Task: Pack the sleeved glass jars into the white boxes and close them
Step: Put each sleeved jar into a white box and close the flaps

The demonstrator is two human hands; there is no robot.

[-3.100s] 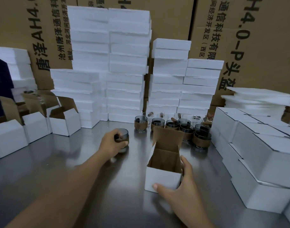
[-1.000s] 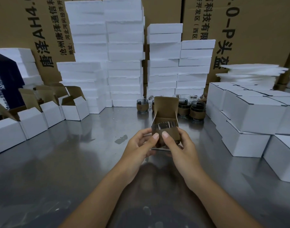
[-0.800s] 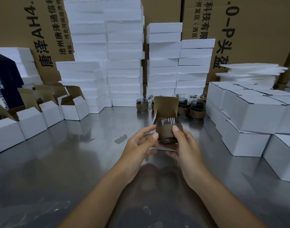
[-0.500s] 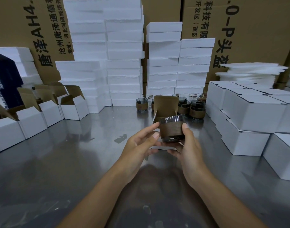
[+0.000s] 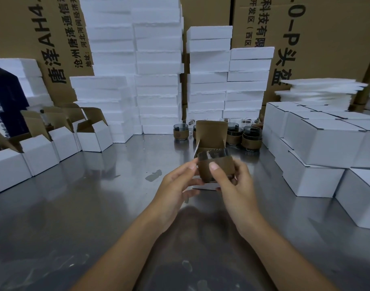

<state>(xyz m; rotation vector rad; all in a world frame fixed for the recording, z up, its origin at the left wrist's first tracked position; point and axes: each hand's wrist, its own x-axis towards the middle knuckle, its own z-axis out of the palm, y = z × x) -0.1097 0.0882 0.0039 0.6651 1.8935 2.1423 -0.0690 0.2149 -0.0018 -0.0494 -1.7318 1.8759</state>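
Note:
I hold a glass jar in a brown sleeve (image 5: 227, 164) just above the table, in front of an open white box (image 5: 210, 133) whose brown lid flap stands upright. My right hand (image 5: 236, 190) grips the jar, thumb on the front of the sleeve and fingers behind it. With its fingertips, my left hand (image 5: 175, 185) pinches the sleeve's left edge. Most of the box's white body is hidden behind the jar and my hands. More sleeved jars (image 5: 251, 139) stand in a row behind the box.
Open white boxes (image 5: 91, 137) line the left side of the steel table (image 5: 96, 206). Closed white boxes (image 5: 326, 143) are stacked on the right. Tall stacks of white foam (image 5: 156, 80) and big cardboard cartons fill the back.
The jar has come up from the mouth of the box and now sits higher in front of it. My left fingertips have closed onto the sleeve's left edge.

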